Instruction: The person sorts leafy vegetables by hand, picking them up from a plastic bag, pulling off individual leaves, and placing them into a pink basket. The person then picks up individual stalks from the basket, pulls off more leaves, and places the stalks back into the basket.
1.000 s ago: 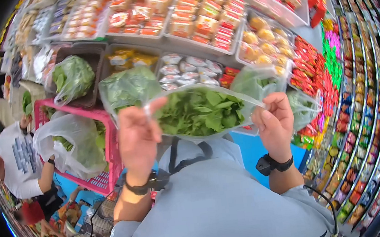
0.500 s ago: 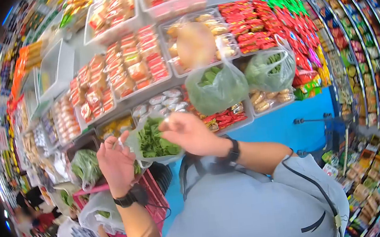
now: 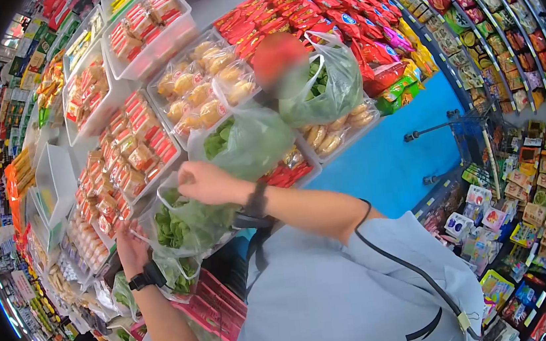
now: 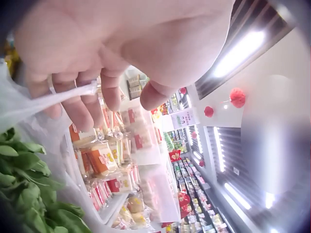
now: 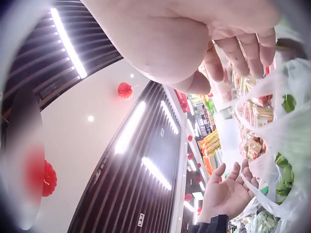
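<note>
A clear plastic bag of leafy greens (image 3: 171, 229) hangs between my hands above the trays. My left hand (image 3: 133, 250) is at its near-left side, the bag's twisted handle (image 4: 73, 92) drawn taut into its bent fingers. The right wrist view shows this left hand's palm turned up, thumb apart. Over the bag's far side is my right hand (image 3: 211, 185), fingers (image 5: 235, 56) loosely bent and thumb near the index finger. A plastic handle loop (image 5: 243, 112) rises close to the right hand's little finger; its hold on the plastic cannot be told.
Two more bags of greens, one nearer (image 3: 253, 139) and one farther right (image 3: 329, 84), rest over the trays. Around them are trays of packaged buns (image 3: 200, 81), wrapped cakes (image 3: 140, 144) and red snack packs (image 3: 264, 18). A pink crate (image 3: 219, 296) stands below.
My view has swung right across the display. The bag of greens, level between both hands a second ago, is now tilted, its opening toward the left hand. The right hand has crossed leftward over it.
</note>
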Demonstrator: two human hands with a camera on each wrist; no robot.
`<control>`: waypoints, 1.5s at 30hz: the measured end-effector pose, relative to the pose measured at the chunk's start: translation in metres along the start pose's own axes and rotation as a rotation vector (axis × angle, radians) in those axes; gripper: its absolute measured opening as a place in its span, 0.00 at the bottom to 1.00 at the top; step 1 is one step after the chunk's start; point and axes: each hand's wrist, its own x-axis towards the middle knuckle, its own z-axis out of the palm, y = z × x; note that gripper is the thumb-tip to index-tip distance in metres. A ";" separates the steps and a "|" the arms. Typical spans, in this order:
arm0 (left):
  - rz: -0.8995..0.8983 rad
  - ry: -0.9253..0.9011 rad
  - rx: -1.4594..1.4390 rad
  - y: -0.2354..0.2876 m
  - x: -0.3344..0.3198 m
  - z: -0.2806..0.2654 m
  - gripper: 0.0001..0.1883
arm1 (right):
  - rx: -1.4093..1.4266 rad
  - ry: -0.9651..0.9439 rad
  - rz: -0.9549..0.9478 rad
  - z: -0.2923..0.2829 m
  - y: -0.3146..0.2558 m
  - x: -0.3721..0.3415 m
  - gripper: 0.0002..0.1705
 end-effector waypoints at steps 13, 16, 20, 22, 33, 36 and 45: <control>0.250 0.186 1.133 0.015 -0.088 0.058 0.23 | -0.405 0.488 -0.088 -0.171 -0.002 -0.034 0.18; 0.506 0.114 1.162 0.016 -0.111 0.130 0.22 | -0.645 0.611 -0.320 -0.158 0.000 0.012 0.27; 0.839 -0.066 1.176 0.001 -0.107 0.225 0.28 | -0.261 0.464 -0.047 -0.140 0.018 0.038 0.34; 0.903 -0.092 1.061 -0.014 -0.081 0.262 0.32 | -0.113 0.339 0.059 -0.148 0.011 0.025 0.32; 0.254 -0.471 0.195 -0.061 -0.103 0.236 0.33 | 0.415 0.256 0.170 -0.185 -0.030 -0.100 0.22; 0.160 -0.489 0.043 -0.070 -0.118 0.220 0.36 | 0.385 0.264 0.030 -0.189 -0.039 -0.110 0.24; 0.261 -0.490 0.074 -0.078 -0.132 0.214 0.48 | 0.212 0.246 -0.065 -0.185 -0.059 -0.122 0.25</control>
